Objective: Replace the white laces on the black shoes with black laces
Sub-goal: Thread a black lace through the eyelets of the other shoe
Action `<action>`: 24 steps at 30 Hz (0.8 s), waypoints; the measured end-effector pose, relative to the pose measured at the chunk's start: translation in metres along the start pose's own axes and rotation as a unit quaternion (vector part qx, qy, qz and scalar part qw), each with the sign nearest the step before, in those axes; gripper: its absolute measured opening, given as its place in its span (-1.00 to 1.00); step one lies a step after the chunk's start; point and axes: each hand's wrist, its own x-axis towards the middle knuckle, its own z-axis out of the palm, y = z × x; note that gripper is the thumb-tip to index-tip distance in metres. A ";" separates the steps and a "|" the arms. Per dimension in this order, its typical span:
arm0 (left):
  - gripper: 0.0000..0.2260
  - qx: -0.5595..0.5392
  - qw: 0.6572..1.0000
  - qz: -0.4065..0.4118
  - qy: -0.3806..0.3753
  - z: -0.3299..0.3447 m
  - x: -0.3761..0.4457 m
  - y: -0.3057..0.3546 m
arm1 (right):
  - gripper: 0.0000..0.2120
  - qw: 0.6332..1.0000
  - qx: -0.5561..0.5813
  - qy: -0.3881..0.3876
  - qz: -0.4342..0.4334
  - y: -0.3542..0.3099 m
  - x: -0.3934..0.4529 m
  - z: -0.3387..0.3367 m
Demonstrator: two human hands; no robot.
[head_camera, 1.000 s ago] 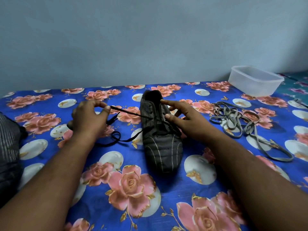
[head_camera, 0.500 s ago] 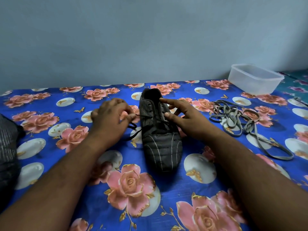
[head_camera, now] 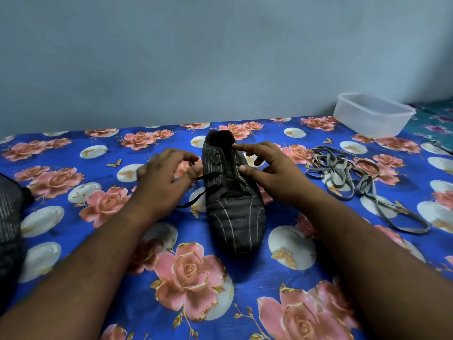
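Black lace (head_camera: 196, 179) pinched in left hand (head_camera: 166, 177)'s curled grip; right hand (head_camera: 267, 173) steadies shoe (head_camera: 232, 204), fingers extended.

The left hand (head_camera: 169, 177) is blurry, so you cannot tell just how its fingers hold the black lace (head_camera: 196, 192). The hand covers the end of that lace. The right hand (head_camera: 267, 173) hides the right side of the shoe (head_camera: 232, 204), and the lace holes there cannot be seen. A dark striped thing (head_camera: 9, 217) at the left is cut off by the edge, and you cannot tell what it is. Both arms run off the bottom. The clear box (head_camera: 372, 116) is too far away to see inside.
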 end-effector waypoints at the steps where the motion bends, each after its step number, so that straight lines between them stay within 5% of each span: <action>1: -0.63 -0.013 1.000 0.021 -0.017 0.003 -0.002 0.004 | -0.65 1.000 -0.004 0.010 -0.013 -0.003 0.000 -0.001; 5: -0.74 -0.022 0.999 0.048 -0.012 0.008 -0.004 0.012 | -0.84 0.998 -0.028 0.002 -0.059 -0.014 -0.002 -0.001; 12: -0.89 -0.015 0.999 0.044 -0.028 0.003 -0.002 0.010 | -0.79 0.995 -0.084 -0.014 -0.060 -0.018 -0.002 0.012; 17: -0.60 -0.182 0.981 -0.039 -0.058 0.003 -0.002 0.017 | -0.96 0.995 -0.086 -0.024 -0.047 -0.020 -0.002 0.016; 19: -0.47 -0.182 0.979 -0.068 -0.058 0.004 -0.001 0.023 | -0.88 0.998 -0.052 -0.025 -0.035 -0.022 -0.002 0.016; 24: -0.66 -0.249 0.961 -0.100 -0.062 0.007 0.000 0.022 | -0.93 1.000 -0.005 -0.022 0.004 -0.029 -0.003 0.016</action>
